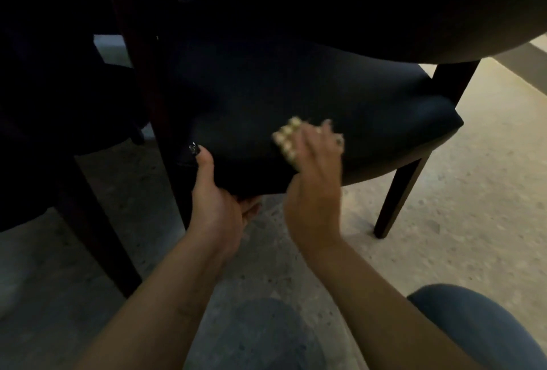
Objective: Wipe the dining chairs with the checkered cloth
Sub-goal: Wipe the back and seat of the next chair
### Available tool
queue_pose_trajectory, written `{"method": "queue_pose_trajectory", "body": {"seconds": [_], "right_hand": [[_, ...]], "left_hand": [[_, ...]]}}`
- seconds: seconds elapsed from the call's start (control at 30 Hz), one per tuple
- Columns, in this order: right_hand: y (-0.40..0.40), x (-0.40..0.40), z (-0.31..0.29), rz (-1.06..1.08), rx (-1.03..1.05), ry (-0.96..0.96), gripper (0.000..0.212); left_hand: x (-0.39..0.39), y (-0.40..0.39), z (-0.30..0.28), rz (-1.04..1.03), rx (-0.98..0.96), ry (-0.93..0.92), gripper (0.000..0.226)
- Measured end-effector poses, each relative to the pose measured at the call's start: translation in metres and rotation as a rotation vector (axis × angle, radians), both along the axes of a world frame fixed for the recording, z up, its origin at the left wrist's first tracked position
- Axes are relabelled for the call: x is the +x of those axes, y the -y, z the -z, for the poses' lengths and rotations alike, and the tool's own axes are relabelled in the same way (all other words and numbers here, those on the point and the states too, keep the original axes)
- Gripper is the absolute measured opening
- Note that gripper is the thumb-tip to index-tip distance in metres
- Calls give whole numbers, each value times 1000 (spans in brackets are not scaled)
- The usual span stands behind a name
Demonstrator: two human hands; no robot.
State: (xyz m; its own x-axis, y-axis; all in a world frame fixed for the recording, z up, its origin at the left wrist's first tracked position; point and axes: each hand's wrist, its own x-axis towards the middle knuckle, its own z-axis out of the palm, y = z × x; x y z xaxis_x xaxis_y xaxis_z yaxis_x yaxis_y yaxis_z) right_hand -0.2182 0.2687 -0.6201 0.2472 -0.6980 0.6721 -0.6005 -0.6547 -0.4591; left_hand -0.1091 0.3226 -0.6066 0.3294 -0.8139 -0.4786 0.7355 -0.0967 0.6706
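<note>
Dim scene, upper half nearly black; light falls from the right, and the moving right hand point(315, 180) blurs.

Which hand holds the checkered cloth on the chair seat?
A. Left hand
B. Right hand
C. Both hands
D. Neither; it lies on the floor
B: the right hand presses the cloth on the seat, while the left hand grips the seat's front edge.

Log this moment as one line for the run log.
left hand grips chair seat front edge | right hand holds checkered cloth on seat | step: wiping
</note>
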Motion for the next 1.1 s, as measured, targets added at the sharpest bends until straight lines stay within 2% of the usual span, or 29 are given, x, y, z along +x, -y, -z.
{"method": "queue_pose_trajectory", "body": {"seconds": [0.1, 0.2, 0.27, 0.37, 0.47, 0.53, 0.67, 0.73, 0.87, 0.93, 1.0, 1.1], "right_hand": [[-12, 21, -5, -212, -60, -103, 35], [10, -6, -18, -286, -70, -288, 35], [38, -49, -26, -129, 10, -321, 38], [72, -101, -41, 251, 174, -250, 44], [78, -78, -47, 338, 242, -165, 43], [68, -42, -51, 239, 208, -229, 46], [40, 41, -63, -220, 106, -457, 38], [28, 70, -66, -387, 44, -545, 40], [41, 57, -64, -457, 34, -630, 49], [65, 16, -67, -393, 97, -613, 55], [100, -39, -69, -201, 188, -577, 59], [136, -99, -81, 82, 380, -510, 51]], "left_hand": [[-1, 0, 2, 8, -51, 4, 71], [1, 0, 2, 15, 21, -4, 78], [0, 1, 1, 16, 70, -22, 84], [-5, 4, -2, -31, 94, -35, 85], [-10, 7, -6, -123, 114, -26, 79], [-14, 9, -7, -154, 122, -8, 72], [-19, 13, -6, -226, 115, 50, 63], [-21, 13, -5, -242, 89, 82, 60], [-19, 13, -5, -190, 109, 64, 59], [-15, 12, -5, -146, 123, 51, 62], [-13, 9, -6, -109, 123, 60, 67], [-12, 6, -5, -96, 120, 90, 66]]}}
